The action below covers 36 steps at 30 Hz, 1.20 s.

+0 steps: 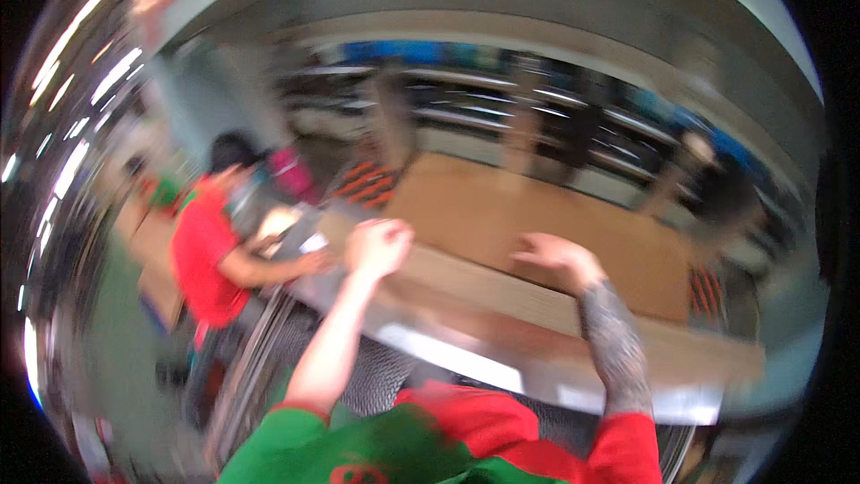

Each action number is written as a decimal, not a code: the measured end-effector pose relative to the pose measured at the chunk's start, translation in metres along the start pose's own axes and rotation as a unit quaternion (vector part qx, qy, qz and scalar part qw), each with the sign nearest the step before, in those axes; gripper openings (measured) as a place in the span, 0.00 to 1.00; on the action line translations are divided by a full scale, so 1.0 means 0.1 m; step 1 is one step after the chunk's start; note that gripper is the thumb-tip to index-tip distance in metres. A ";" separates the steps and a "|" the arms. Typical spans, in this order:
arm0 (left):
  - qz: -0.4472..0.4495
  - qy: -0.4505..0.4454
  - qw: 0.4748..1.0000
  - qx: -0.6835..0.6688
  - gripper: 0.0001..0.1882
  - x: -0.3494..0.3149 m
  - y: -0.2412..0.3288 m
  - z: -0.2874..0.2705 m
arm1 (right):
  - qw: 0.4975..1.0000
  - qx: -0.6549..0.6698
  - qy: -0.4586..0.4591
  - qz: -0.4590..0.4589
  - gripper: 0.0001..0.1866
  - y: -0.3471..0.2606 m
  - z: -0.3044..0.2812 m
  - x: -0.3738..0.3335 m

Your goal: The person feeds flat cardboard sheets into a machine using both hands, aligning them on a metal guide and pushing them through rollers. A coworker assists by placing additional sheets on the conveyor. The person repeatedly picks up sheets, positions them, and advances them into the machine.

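Motion blurs the whole head view. A large flat tan panel lies on the worktop ahead of me. By its near left corner is my left hand, raised with the fingers curled in; whatever they may hold is hidden. Over the panel's near side hangs my right hand, its fingers loosely bent and pointing left, apart from one another, with nothing visible in them. A long pale wooden strip runs along the panel's near edge, below both hands. Whether either hand touches the panel or strip, I cannot tell.
White sheets lie along the bench's near edge. A co-worker in a red shirt stands at the left, arms reaching over the same bench. Orange-and-black striped patches flank the panel. Behind it are blurred racks with blue items.
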<state>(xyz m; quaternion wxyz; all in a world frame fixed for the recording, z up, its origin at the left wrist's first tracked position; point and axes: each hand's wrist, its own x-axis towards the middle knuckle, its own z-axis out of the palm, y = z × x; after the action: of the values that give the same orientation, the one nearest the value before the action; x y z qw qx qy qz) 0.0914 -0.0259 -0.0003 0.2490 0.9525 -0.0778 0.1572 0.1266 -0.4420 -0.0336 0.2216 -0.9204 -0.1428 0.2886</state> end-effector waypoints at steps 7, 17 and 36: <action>-0.012 0.039 0.998 -0.039 0.12 0.03 0.15 -0.12 | 0.998 0.063 0.011 -0.022 0.39 -0.05 -0.07 -0.02; 0.006 0.066 0.996 -0.060 0.15 0.05 0.08 0.00 | 0.998 0.061 -0.004 -0.015 0.35 0.09 -0.04 0.08; -0.011 0.044 0.998 -0.040 0.14 0.09 0.09 0.03 | 0.998 0.058 0.000 -0.029 0.35 0.11 -0.06 0.11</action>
<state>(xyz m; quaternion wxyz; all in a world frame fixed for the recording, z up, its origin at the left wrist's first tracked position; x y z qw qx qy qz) 0.0988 -0.0357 0.0044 0.2920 0.9347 -0.0630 0.1927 0.1403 -0.4496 -0.0395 0.2829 -0.9015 -0.1523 0.2899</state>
